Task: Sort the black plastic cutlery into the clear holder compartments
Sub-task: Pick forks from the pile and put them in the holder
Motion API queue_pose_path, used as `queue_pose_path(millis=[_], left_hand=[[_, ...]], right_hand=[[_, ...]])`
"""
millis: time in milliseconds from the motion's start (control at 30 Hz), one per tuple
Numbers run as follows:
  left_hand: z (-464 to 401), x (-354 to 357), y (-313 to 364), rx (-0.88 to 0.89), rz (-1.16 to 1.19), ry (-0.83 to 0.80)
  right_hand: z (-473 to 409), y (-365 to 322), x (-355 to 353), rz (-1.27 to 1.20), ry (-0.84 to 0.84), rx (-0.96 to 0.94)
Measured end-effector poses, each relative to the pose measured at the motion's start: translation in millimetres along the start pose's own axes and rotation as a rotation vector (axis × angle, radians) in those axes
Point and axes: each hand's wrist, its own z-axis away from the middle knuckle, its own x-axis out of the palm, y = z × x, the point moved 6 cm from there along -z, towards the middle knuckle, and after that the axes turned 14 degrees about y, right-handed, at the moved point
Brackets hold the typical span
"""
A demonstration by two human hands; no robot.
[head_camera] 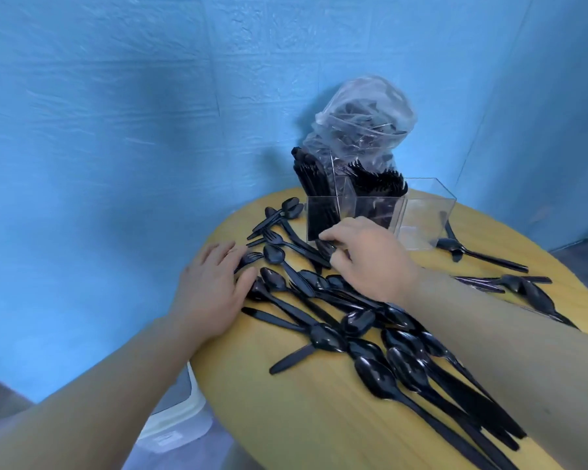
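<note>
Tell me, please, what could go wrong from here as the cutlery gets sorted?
1. The right hand pinches a piece in a tangled pile; lifting it may drag neighbours along.
2. Spoons under the right forearm lie near the table edge; a sweep of the arm could knock them off.
3. The holder has its left and middle compartments packed and the right one empty; forcing more into a full one may tip it.
</note>
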Motion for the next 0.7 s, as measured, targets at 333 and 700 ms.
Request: queue_pose_path(millis=[333,700], left_hand=[[2,6,-2,0.043,0.102,-0.006],[5,6,6,0.124,0.254,-0.026]], right_hand=[[-13,-13,57,0.255,-0.229,-0.058],[-19,-3,56,0.195,-0.161,0.168]])
